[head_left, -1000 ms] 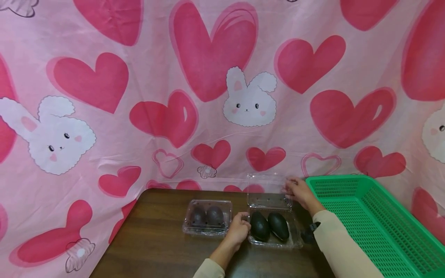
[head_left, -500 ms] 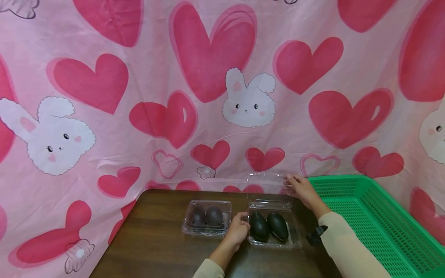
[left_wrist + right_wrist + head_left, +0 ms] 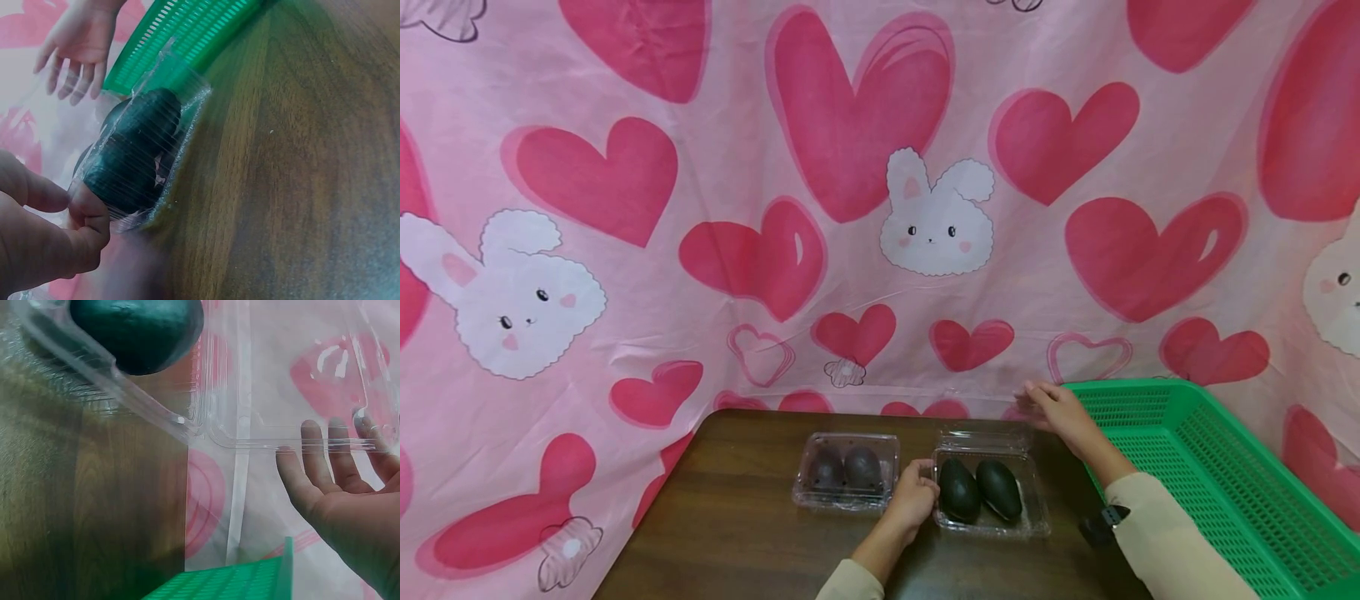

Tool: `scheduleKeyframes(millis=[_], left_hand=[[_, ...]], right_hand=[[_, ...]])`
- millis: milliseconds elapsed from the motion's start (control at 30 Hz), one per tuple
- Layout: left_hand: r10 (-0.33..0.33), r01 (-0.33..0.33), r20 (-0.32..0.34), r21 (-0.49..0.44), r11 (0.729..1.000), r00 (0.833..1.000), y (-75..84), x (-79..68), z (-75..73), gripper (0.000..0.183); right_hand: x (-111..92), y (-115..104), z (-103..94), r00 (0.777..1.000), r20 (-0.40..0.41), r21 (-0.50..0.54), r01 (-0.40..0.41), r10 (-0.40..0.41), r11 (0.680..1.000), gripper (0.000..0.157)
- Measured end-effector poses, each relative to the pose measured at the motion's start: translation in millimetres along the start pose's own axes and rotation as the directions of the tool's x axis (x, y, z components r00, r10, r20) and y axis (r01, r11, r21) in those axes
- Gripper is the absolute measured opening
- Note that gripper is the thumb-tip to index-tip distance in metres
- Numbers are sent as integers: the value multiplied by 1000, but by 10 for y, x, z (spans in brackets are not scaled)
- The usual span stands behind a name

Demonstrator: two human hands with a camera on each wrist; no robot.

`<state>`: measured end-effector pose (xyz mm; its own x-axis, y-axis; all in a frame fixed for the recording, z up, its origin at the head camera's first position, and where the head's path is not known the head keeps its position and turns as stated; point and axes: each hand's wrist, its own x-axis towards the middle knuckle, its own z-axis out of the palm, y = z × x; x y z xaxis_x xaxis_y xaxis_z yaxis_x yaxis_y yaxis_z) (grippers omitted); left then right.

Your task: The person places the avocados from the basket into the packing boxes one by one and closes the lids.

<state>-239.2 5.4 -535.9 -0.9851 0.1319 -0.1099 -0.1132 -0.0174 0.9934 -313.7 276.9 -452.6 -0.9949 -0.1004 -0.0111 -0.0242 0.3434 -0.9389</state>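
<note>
A clear plastic clamshell container point(image 3: 1033, 508) stands on the table with two dark green avocados point(image 3: 958, 492) side by side in its base. My left hand point(image 3: 913, 500) pinches the left rim of that base between thumb and curled forefinger, as the left wrist view also shows. Raised on its hinge, the see-through lid point(image 3: 262, 381) leans back toward the cloth behind. Along the lid's right edge lies my right hand point(image 3: 1056, 412), its fingers fairly straight and spread, the fingertips point(image 3: 337, 434) overlapping the edge in the right wrist view.
Left of my left hand sits a second clear container point(image 3: 805, 492), closed, with two dark brownish egg-shaped fruits point(image 3: 862, 467) inside. A large green perforated basket point(image 3: 1198, 400) stands along the right side. Pink heart-and-rabbit cloth point(image 3: 850, 275) hangs right behind the wooden table point(image 3: 737, 533).
The lid has tipped farther back from near upright. My right hand has shifted slightly right and its fingers have loosened from the lid's edge. My left hand stays at the rim.
</note>
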Motion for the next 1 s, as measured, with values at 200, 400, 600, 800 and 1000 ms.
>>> scheduleKeyframes(millis=[200,400,600,800,1000], left_hand=[[7,-7,1,4,1000,1000,-3,6,17,49],[2,-2,-6,10,1000,1000,-9,9,13,49],[-75,74,-12,-37,997,997,30,-6,-1,35],[-136,136,-3,-63,989,991,97,-44,-11,61],[-150,149,-6,-47,988,989,152,-99,-11,76]], right_hand=[[-187,-34,-26,999,-1,-56,41,-41,998,52],[-441,-88,31,998,-27,-182,58,-64,982,43],[-637,-97,148,991,-78,-319,81,-111,944,27],[-799,-51,239,987,-121,-360,52,-101,932,19],[-946,2,302,993,-102,-355,25,-65,935,26]])
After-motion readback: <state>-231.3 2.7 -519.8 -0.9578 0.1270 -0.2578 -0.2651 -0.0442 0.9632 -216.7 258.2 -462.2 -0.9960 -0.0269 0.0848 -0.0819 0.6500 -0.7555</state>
